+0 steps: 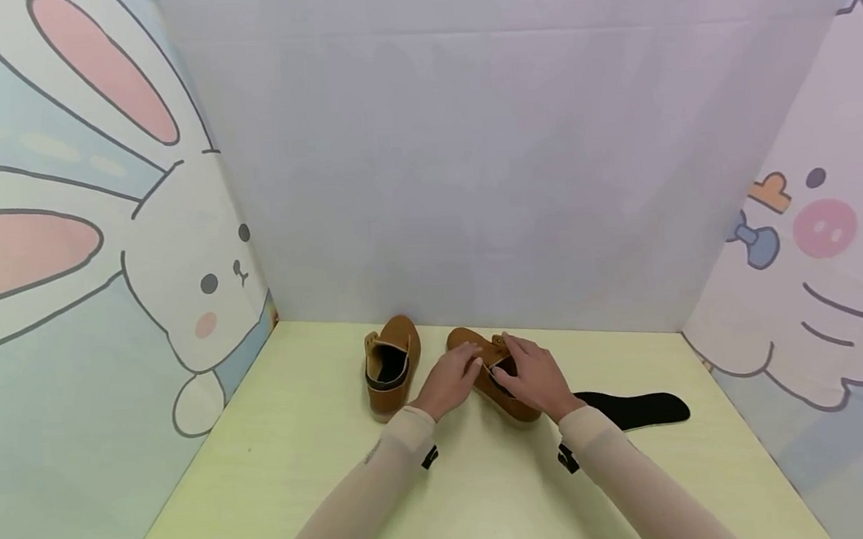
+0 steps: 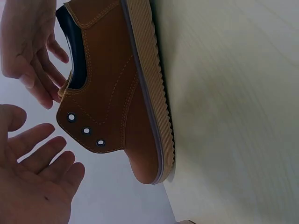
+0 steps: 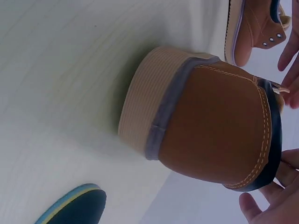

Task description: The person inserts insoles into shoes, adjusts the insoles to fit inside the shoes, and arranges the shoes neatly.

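Observation:
A brown lace-up shoe (image 1: 521,411) without laces stands on the table, angled with its toe toward the back left. My left hand (image 1: 449,380) is by its lace flaps, and in the left wrist view its spread, bent fingers are apart from the eyelets. Over the shoe's dark opening hangs my right hand (image 1: 538,378), its fingers loosely bent beside the collar and tongue. Whether its fingertips touch the tongue is hard to tell. The matching brown shoe (image 1: 402,336) stands to the left. A black insole (image 1: 647,409) lies right of the hands, partly hidden by the right wrist.
The pale yellow table (image 1: 266,473) ends at a plain light back wall (image 1: 456,179). Side panels carry a cartoon rabbit (image 1: 189,258) on the left and a cartoon bird (image 1: 806,282) on the right. The insole's layered edge (image 3: 70,198) shows in the right wrist view.

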The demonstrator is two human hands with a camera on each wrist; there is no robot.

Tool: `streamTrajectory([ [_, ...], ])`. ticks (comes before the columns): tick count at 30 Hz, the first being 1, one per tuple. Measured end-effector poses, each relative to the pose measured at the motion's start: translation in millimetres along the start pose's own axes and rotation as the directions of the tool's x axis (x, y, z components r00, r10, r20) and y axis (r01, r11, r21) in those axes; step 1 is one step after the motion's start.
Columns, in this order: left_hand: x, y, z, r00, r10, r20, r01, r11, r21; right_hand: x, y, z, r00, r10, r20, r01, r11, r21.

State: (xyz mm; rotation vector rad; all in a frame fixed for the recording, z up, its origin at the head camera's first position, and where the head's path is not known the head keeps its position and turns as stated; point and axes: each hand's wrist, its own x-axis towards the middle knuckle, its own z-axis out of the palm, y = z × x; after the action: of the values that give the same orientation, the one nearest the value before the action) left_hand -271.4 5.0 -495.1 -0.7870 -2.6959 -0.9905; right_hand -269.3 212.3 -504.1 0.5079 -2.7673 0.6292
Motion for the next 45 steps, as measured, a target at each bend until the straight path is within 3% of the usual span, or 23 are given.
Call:
streamTrajectory([
  [5, 3.6, -4.5, 2.6, 0.997, 0.012, 0.077, -0.018, 0.997, 0.069, 4.5, 2.1, -1.5, 1.000, -0.008, 0.020, 0.009, 0.997, -0.078],
  [10, -3.1, -9.4, 1.8, 0.999, 0.000, 0.039, -0.004, 0.994, 0.109, 3.5, 13.5, -3.2, 1.000, -0.010, 0.005, 0.010, 0.992, -0.129],
  [15, -8.1, -14.0, 5.5, 1.000, -0.012, 0.027, 0.006, 0.982, 0.188, 2.8, 21.0, -3.1, 0.999, 0.041, 0.025, -0.039, 0.998, -0.045],
  [21, -8.1, -13.9, 9.6, 0.999, 0.027, 0.041, -0.038, 0.955, 0.294, 4.0, 23.0, -2.0, 0.991, 0.108, 0.076, -0.107, 0.994, -0.011],
  [29, -4.2, -16.4, 15.4, 0.997, 0.045, 0.060, -0.065, 0.920, 0.386, 9.5, 23.6, 2.1, 0.956, 0.246, 0.159, -0.259, 0.963, 0.069],
  [39, 1.4, -25.4, 21.4, 0.994, 0.096, 0.053, -0.110, 0.909, 0.402, 14.9, 23.3, 11.8, 0.952, 0.275, 0.134, -0.293, 0.945, 0.146],
  [45, -0.5, -30.1, 24.6, 0.981, 0.188, 0.049, -0.189, 0.859, 0.475, 16.1, 23.0, 13.2, 0.953, 0.278, 0.121, -0.295, 0.943, 0.154],
])
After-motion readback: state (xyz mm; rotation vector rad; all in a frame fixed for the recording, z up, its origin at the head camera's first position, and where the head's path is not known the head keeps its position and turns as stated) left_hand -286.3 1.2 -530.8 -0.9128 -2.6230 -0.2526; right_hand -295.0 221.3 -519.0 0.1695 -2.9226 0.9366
